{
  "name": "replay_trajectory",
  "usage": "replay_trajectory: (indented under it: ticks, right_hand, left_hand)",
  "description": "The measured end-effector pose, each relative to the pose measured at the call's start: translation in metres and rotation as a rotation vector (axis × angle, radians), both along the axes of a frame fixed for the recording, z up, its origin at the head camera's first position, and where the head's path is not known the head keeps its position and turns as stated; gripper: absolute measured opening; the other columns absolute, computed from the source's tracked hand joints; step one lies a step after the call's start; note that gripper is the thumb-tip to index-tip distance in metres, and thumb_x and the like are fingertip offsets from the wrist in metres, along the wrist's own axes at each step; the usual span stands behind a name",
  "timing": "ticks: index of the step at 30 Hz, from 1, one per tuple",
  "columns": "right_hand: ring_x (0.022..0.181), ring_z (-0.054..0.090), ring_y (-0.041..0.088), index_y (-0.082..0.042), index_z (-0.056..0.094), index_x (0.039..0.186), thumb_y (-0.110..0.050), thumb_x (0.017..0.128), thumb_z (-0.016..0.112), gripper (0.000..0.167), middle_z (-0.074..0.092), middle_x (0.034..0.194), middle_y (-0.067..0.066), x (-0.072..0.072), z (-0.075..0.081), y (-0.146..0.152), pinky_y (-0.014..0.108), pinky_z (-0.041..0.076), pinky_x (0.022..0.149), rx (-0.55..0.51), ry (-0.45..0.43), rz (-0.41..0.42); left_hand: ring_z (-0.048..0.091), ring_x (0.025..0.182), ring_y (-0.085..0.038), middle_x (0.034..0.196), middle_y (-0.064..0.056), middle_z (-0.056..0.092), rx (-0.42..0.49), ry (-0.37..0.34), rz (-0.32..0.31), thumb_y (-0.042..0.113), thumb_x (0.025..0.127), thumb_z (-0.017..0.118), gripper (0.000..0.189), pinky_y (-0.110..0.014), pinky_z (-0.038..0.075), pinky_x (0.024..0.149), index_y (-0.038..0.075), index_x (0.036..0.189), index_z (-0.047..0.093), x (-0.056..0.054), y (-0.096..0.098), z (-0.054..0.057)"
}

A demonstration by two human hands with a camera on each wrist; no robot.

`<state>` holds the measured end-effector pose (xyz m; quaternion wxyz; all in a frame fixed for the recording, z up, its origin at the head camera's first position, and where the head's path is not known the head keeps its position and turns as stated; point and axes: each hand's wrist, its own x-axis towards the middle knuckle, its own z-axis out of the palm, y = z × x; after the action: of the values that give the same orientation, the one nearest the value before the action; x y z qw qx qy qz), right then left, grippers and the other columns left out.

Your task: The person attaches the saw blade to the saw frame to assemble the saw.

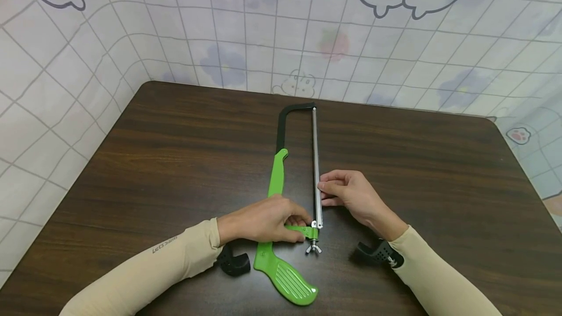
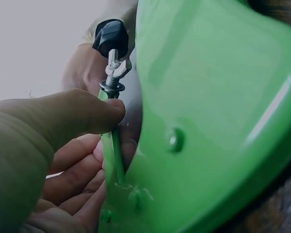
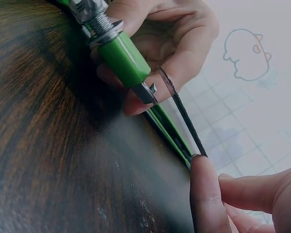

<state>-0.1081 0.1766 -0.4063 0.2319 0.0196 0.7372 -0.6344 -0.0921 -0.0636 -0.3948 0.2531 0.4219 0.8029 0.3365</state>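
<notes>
A hacksaw with a green handle (image 1: 290,279) and a black front frame (image 1: 282,128) lies lengthwise on the table. My left hand (image 1: 268,218) holds its green lower arm, thumb on one side and fingers on the other, as the left wrist view shows. A wing nut (image 1: 313,247) on a threaded bolt sticks out of that arm's end. With thumb and fingers, my right hand (image 1: 351,196) pinches the thin saw blade (image 1: 316,160) along its length. In the right wrist view the near end of the blade (image 3: 184,114) stands apart from the metal hook (image 3: 146,93).
The dark wood-grain table (image 1: 184,126) has its far edge against a white checked curtain (image 1: 272,38) with cartoon prints. Black camera mounts (image 1: 234,263) sit at both wrists, close to the tabletop. The black frame reaches close to the table's far edge.
</notes>
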Motion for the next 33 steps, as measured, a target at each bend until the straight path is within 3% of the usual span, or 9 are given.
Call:
replay_trajectory:
  ticks: [12,20,33]
  right_hand:
    - [0.08,0.071,0.01,0.013,0.057,0.126,-0.007,0.102,0.06,0.031,0.07,0.093,-0.001,0.0006,-0.0003,-0.0011,0.026,0.062,0.075,0.001,0.004,0.0]
    - [0.081,0.071,0.01,0.013,0.057,0.125,-0.007,0.102,0.061,0.031,0.07,0.093,-0.001,-0.0004,-0.0002,-0.0018,0.027,0.062,0.075,-0.006,0.002,-0.002]
    - [0.078,0.071,0.008,0.015,0.056,0.125,-0.006,0.102,0.06,0.032,0.069,0.092,-0.002,0.0,-0.0003,-0.0033,0.025,0.062,0.075,-0.023,0.013,-0.002]
  left_hand:
    - [0.069,0.091,-0.001,0.109,-0.007,0.078,0.007,-0.023,0.034,0.015,0.091,0.075,0.033,-0.015,0.054,0.084,0.003,0.122,0.073,0.0013,0.0003,0.0019]
    - [0.067,0.086,0.001,0.1,-0.002,0.078,0.03,-0.012,0.039,0.016,0.09,0.077,0.02,-0.015,0.055,0.08,0.009,0.109,0.076,0.0023,0.0008,0.0018]
    - [0.064,0.083,0.004,0.096,0.002,0.077,0.033,0.014,0.015,0.017,0.092,0.075,0.015,-0.015,0.054,0.079,0.013,0.107,0.076,0.0025,0.0012,-0.0004]
